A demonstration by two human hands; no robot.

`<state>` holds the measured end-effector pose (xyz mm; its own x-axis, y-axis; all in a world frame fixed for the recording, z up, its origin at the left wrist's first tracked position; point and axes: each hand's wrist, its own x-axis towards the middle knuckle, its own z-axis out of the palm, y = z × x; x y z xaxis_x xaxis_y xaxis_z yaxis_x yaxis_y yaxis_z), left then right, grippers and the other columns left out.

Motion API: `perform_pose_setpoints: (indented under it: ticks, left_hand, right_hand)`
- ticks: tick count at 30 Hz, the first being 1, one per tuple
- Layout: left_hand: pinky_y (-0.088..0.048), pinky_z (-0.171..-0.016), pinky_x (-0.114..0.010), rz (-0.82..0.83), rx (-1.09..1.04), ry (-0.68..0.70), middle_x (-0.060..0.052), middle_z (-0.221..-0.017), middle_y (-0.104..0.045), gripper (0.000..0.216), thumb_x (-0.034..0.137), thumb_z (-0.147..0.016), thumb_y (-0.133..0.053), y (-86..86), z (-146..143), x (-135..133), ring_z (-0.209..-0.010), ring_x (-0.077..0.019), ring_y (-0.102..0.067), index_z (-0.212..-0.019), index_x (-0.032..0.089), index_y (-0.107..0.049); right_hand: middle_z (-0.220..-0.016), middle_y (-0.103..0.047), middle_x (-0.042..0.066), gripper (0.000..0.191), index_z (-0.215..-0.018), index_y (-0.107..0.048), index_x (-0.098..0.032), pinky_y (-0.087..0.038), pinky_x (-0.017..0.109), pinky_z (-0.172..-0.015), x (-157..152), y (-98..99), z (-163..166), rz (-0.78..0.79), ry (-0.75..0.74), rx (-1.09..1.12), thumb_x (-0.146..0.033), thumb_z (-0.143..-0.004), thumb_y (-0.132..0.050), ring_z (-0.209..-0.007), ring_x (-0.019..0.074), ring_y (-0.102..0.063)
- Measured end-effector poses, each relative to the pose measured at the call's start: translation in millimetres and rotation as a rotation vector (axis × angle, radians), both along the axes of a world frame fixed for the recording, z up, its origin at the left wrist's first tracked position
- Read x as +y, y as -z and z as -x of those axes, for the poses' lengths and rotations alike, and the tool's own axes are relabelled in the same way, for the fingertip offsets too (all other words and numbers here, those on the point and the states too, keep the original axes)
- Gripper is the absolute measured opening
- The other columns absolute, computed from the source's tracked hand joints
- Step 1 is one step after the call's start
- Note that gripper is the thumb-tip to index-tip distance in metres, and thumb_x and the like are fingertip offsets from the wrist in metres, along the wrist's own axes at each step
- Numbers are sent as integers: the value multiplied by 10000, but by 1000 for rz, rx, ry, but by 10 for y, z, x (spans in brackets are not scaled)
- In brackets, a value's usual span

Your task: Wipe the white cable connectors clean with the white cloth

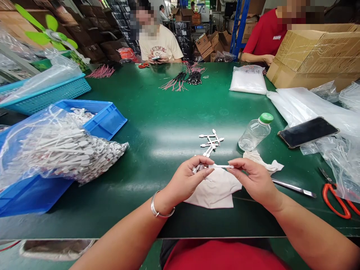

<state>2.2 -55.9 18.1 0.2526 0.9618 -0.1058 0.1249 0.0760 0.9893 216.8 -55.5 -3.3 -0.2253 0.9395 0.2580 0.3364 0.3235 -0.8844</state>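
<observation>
Bench work, head view: a slim white cable piece (221,166) is held level between the left hand (187,179) and the right hand (253,180), just above a white cloth (216,191) on the near middle of the green counter (157,123). The fingers (236,167) of both hands are closed in a pinch, one hand on each end. Only a small heap of like pieces (211,142) lies just beyond the hands, while the clear bag (56,150) in the blue bin (107,120) at near left looks full. By this showing, most of the lot probably remains.
</observation>
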Motion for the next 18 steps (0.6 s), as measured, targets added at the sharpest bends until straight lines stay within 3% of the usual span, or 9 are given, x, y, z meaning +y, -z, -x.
perform_pose_setpoints:
  ticks: [5,18]
  left_hand:
    - [-405,-661,-231,-104,62,0,-6,-778,-581,136,267,-814,-641,-32,9,-21,-705,-107,-508,-902,163,-651]
    - [-407,-654,-236,-92,97,-1,-9,-766,-570,166,296,-821,-632,-39,4,-9,-690,-112,-502,-914,160,-641]
  right_hand:
    - [-842,-694,25,205,-999,-647,-208,-535,302,-721,-23,1,22,209,-56,149,-310,-822,-658,-784,168,-659]
    - [-842,-690,32,206,-978,-652,-196,-535,326,-752,-8,-11,16,157,8,99,-331,-823,-651,-779,169,-648]
